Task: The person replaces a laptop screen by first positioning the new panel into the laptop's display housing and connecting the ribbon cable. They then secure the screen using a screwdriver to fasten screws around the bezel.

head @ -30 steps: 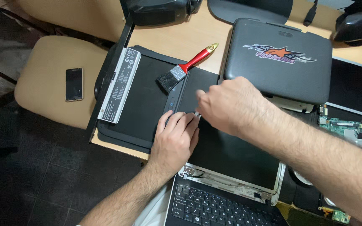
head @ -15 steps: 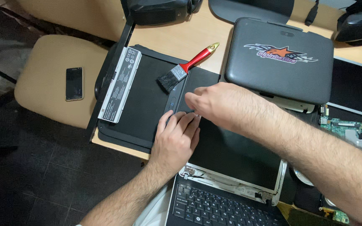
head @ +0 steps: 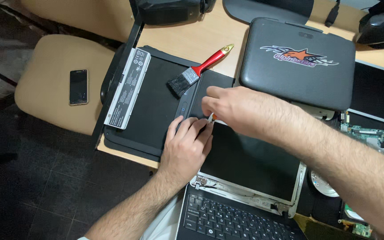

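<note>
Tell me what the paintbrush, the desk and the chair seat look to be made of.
Paintbrush: glossy red handle with a pale tip, likely painted wood or plastic, a silvery metal band, dark bristles.
Desk: light wood-look top, smooth and matte, possibly laminate.
Chair seat: tan padded covering with a soft, dull surface, likely fabric or faux leather; a phone lies on it.

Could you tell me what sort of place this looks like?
Probably an electronics repair bench: an opened laptop with its screen frame stripped, a bare circuit board at the right edge, and a loose battery pack beside a dusting brush.
</note>
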